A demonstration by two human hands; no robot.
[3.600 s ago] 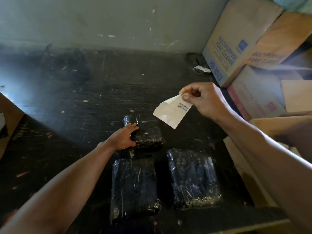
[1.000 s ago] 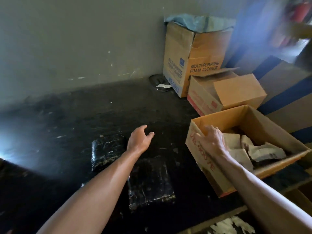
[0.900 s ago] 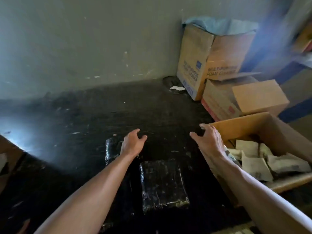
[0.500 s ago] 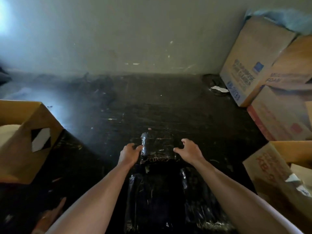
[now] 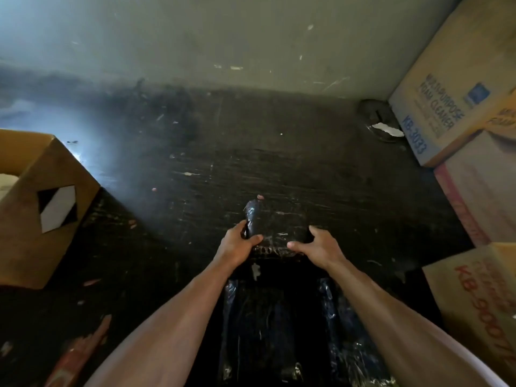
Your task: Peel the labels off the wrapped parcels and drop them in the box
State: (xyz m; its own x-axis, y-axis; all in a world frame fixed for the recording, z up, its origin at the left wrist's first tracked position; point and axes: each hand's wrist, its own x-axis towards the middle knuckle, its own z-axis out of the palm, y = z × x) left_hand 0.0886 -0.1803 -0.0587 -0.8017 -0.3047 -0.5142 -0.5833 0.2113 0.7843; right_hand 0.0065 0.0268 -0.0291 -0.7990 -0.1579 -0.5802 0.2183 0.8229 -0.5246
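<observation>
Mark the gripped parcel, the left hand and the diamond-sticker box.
gripped parcel (image 5: 279,224): head view, shiny wrapped top face.
left hand (image 5: 236,247): head view, back of the hand.
diamond-sticker box (image 5: 36,255): head view, brown side wall below the sticker.

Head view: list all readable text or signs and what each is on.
"MULTI-PURPOSE FOAM CLEANER", "KB-3033": tall box.
"KB-900…", rest unclear: near right box.
Black-and-white diamond sign, no words: left box.
Pink box: print too blurred.
</observation>
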